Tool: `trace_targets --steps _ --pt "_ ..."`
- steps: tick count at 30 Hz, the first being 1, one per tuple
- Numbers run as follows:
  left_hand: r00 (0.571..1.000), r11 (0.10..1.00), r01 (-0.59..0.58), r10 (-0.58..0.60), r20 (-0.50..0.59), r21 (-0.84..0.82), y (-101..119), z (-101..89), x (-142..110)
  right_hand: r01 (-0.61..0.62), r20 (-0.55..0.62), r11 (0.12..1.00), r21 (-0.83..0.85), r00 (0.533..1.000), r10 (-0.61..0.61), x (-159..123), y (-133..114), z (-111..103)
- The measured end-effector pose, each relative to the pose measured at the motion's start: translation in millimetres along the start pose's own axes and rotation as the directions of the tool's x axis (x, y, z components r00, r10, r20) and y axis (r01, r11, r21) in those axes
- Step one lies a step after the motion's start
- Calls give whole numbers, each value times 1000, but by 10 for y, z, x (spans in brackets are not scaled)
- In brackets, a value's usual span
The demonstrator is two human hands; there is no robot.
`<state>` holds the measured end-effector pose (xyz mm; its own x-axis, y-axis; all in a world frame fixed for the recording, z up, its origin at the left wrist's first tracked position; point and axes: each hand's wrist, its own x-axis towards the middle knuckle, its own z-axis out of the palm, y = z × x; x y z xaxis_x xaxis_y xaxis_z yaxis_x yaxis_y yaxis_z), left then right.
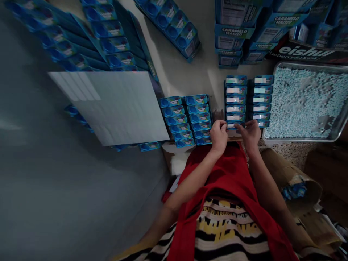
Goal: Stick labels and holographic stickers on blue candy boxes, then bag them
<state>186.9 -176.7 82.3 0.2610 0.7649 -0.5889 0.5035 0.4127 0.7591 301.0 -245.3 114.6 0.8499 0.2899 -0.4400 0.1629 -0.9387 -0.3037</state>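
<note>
A column of small blue candy tins (235, 99) with pale strips on their tops stands in a display box at the table's front edge. My left hand (219, 136) is closed, its fingertips pinched at the left end of the nearest tin (232, 126). At that tin's right end, the fingers of my right hand (251, 136) are bent in and touch it. To the right is a second column of such tins (262, 98), partly behind my right hand. Two more columns of blue tins (176, 119), labelled "Caramelo Macizo", lie beside my left hand.
A metal tray (268, 142) of small pale-blue pellets sits at the right. Stacked Caramelo Macizo boxes (235, 32) rise at the back. On the left, a white board (114, 108) covers some blue packs. A cardboard drum (310, 192) with blue wrappers stands below the tray.
</note>
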Motion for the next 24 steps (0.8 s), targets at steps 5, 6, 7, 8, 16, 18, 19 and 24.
trace_targets --steps 5,6,7,8,16,18,19,24 --pt "990 993 113 -115 -78 -24 -45 198 71 58 46 998 16 997 -58 40 41 -30" --pt "991 995 104 -104 -79 2 -58 210 78 61 46 998 14 997 -61 25 59 -61" --pt "995 996 81 -79 -65 33 -69 208 76 59 53 998 14 997 -60 6 85 -105" --pt "998 997 46 -43 -39 65 -78 193 65 59 71 998 18 996 -60 -14 121 -163" --pt "998 988 -56 59 20 -147 72 57 229 -36 413 965 258 908 -77 -30 285 -575" --pt "995 966 69 -49 84 -250 142 124 420 -104 474 934 341 877 -75 51 200 -524" --pt "991 961 105 -79 110 -257 166 164 512 -152 511 914 377 857 -68 96 150 -482" --pt "989 967 94 -63 135 -236 164 317 686 -438 724 784 440 689 -22 235 -24 -277"
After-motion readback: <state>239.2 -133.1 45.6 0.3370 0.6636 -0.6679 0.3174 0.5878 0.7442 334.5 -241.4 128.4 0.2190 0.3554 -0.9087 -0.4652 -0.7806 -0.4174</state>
